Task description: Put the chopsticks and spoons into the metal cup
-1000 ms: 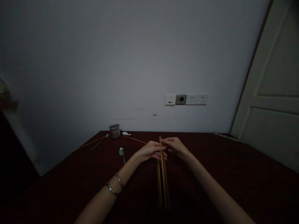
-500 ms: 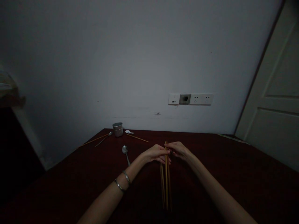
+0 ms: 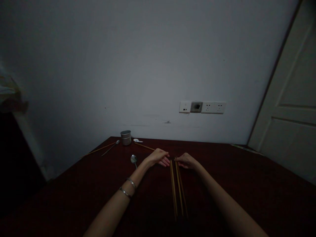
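Several wooden chopsticks (image 3: 173,189) lie lengthwise on the dark red table in front of me. My left hand (image 3: 160,157) is beside the far ends of the left ones, with its fingers stretched out and apart and nothing in them. At the far end of the right-hand chopsticks (image 3: 179,187), my right hand (image 3: 186,160) pinches them between thumb and fingers. Their near ends fade into the dark part of the table. A metal spoon (image 3: 133,159) lies left of my left hand, its handle partly hidden behind my forearm.
A metal cup (image 3: 126,138) stands at the back left of the table (image 3: 222,184). Around it lie a white spoon (image 3: 137,140), a long-handled spoon (image 3: 111,148) and single chopsticks (image 3: 144,145). Behind is a wall with sockets (image 3: 202,107); a door (image 3: 293,125) is at right.
My left hand has drawn away to the left and opened, letting go of the chopsticks. My right hand has come slightly nearer, and the chopsticks' far ends have spread apart.
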{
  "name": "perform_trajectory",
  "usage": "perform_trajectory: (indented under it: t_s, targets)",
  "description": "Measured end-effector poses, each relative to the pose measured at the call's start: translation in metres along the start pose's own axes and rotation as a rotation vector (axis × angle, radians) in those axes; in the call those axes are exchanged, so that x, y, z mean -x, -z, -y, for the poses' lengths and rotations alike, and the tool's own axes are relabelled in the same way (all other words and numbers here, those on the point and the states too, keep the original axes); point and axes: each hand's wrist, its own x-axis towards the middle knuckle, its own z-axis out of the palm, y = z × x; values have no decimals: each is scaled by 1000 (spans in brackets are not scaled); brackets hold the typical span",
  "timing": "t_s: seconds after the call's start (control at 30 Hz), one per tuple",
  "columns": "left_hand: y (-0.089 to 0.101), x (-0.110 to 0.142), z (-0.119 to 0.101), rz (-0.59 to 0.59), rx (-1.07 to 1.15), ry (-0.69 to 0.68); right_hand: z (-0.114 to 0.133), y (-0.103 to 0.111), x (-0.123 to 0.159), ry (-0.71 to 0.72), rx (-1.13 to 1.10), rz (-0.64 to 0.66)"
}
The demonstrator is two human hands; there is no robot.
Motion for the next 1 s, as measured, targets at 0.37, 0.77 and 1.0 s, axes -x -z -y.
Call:
perform_trajectory:
  t_s: [0.37, 0.77, 1.0]
  targets:
    - [8, 1, 3, -21, -9, 23, 0, -18, -12, 16, 214, -179]
    - [14, -5, 14, -30, -29, 50, -12, -13, -24, 61, 344, -200]
    - [17, -8, 21, -23, -24, 64, -5, -10, -8, 94, 447, -241]
